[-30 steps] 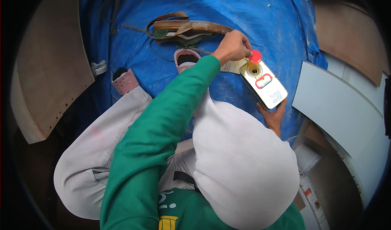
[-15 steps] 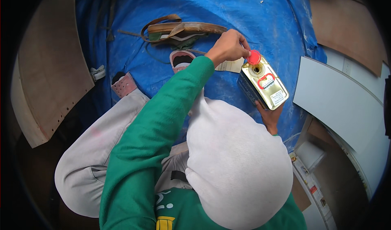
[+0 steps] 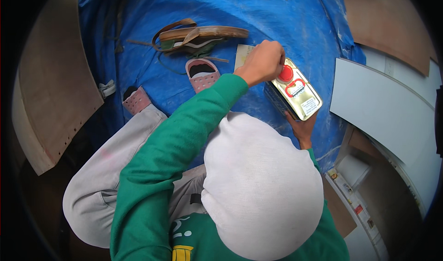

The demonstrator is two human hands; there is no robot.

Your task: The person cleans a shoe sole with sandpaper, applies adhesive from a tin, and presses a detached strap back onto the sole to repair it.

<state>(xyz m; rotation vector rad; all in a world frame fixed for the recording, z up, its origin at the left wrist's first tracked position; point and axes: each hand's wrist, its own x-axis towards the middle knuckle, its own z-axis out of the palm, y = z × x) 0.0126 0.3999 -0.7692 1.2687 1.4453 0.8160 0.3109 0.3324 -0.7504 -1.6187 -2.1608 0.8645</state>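
Note:
A rectangular metal can (image 3: 306,99) with a gold top and a red folding handle is tilted up in front of me at the right. Its round red cap (image 3: 285,73) sits over the opening at the far end of the top. My left hand (image 3: 263,61) reaches across and is closed at the cap's left edge, its fingertips partly hidden behind the knuckles. Underneath, my right hand (image 3: 302,126) grips the can's near lower side; most of those fingers are out of sight.
Blue tarp (image 3: 240,11) covers the ground, with a tan-soled green shoe (image 3: 198,35) on its side and a paper piece (image 3: 242,55) on it. My pink clogs (image 3: 203,76) rest there too. Wooden panels (image 3: 60,76) stand left, white boards (image 3: 383,108) right.
My left hand has brought the red cap down from above the can's opening onto it. The opening, visible before, is now covered. My right hand stays on the can.

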